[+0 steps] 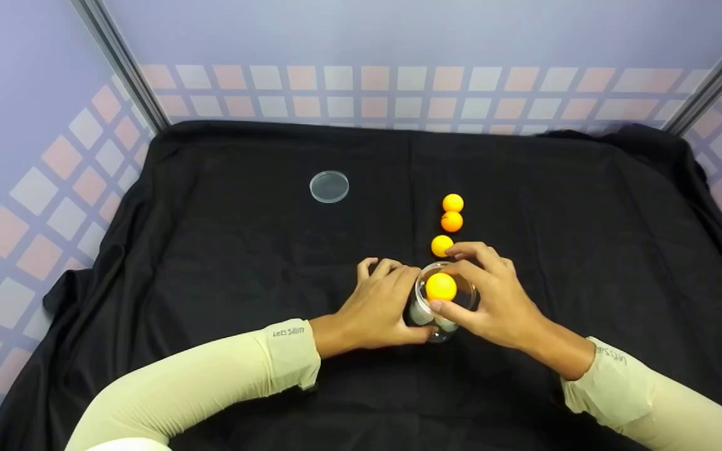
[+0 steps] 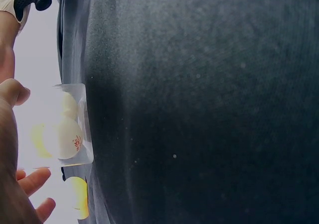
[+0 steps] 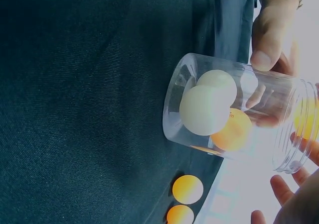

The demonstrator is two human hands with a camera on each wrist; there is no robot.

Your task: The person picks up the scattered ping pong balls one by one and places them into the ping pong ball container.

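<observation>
My left hand (image 1: 376, 307) holds a clear plastic jar (image 3: 269, 97) round its side. The jar stands upright on the black cloth, its mouth uncovered. White ping-pong balls (image 3: 204, 109) lie at its bottom. Between thumb and fingers, my right hand (image 1: 496, 300) pinches an orange ping-pong ball (image 1: 441, 287) at the jar's mouth. Just beyond the rim sits another orange ball (image 1: 441, 245), close to the right fingertips. In the right wrist view, an orange ball (image 3: 232, 129) with print on it shows through the jar wall.
Two more orange balls (image 1: 452, 213) lie in a line farther back. A clear round lid (image 1: 329, 186) rests on the black cloth (image 1: 242, 250) at back left. Panels with a tile pattern (image 1: 373, 81) stand behind the table and along its sides.
</observation>
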